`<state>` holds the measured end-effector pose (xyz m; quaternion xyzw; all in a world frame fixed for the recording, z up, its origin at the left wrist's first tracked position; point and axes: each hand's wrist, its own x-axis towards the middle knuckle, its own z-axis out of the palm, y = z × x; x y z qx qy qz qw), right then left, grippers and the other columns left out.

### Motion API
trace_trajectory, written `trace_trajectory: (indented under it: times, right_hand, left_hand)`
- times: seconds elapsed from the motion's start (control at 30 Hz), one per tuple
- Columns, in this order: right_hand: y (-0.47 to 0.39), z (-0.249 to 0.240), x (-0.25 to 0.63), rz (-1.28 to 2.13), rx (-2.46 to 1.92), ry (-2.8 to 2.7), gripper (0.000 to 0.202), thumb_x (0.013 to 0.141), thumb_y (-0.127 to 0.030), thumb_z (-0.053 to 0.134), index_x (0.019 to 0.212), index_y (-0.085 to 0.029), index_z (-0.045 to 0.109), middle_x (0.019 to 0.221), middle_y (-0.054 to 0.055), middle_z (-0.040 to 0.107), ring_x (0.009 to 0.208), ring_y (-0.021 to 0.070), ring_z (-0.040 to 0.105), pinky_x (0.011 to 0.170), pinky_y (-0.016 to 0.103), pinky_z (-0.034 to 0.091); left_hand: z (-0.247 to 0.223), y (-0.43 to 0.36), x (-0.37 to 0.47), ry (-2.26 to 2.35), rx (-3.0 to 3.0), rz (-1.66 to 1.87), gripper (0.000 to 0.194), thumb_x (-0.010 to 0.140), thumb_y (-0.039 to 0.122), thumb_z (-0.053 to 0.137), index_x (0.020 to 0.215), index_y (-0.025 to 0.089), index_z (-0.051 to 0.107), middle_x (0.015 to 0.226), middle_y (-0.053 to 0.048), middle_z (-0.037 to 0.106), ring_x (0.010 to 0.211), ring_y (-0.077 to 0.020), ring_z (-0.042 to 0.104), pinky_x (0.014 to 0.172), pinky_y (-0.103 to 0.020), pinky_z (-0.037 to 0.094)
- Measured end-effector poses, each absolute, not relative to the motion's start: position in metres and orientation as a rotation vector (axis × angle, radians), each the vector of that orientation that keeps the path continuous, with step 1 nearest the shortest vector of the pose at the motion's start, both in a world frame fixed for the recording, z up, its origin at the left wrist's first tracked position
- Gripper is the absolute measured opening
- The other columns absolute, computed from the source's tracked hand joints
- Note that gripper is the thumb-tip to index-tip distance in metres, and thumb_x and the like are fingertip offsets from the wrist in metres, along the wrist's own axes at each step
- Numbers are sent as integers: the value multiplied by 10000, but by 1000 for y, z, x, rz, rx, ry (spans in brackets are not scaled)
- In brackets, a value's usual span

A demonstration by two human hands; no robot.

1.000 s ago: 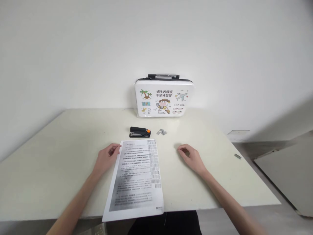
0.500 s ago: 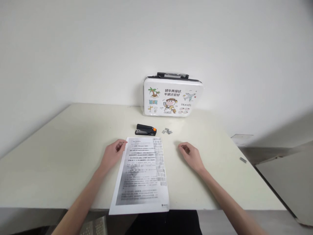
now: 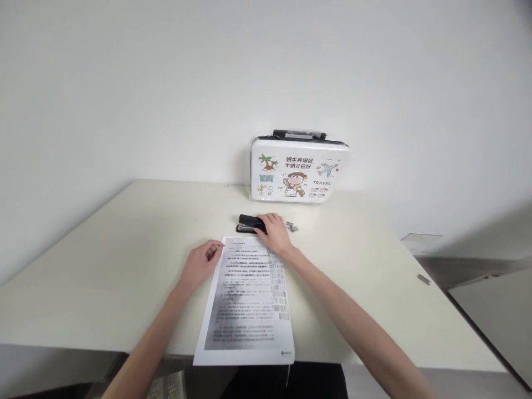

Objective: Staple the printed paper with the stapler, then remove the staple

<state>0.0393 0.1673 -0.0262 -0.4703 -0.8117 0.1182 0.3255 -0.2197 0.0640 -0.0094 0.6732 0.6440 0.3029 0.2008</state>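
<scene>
The step in hand looks to be taking hold of the black plastic stapler, lying on the pale, smooth-topped bench just beyond the white printed paper sheet; its long axis runs left to right, mouth end pointing left; the right hand is part-curled over its right end, though I cannot tell whether it grips; the left hand is loosely curled at the sheet's far-left corner, any pinch unclear; the next move seems to call for closing thumb and fingers firmly.
</scene>
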Motion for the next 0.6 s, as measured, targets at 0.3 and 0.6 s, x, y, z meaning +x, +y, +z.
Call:
trace_trajectory:
  times: [0.3,0.6]
  right_hand:
    - [129,-9,79,401,-1230,-2004,331,1042,-422,556,1290,-218,637,1211,130,733,1082,301,690,984,462,534]
    - [3,-13,217,724,-1411,-1887,349,1011,-535,599,1256,-296,663,1213,105,738,1042,300,715,771,385,613]
  left_hand:
    - [-8,66,-222,1762,2008,693,341,892,564,635,988,249,722,717,24,616,649,-172,541,684,-298,456]
    - [-17,76,-224,1795,1993,705,398,833,612,702,1020,262,720,745,32,603,644,-161,527,663,-285,422]
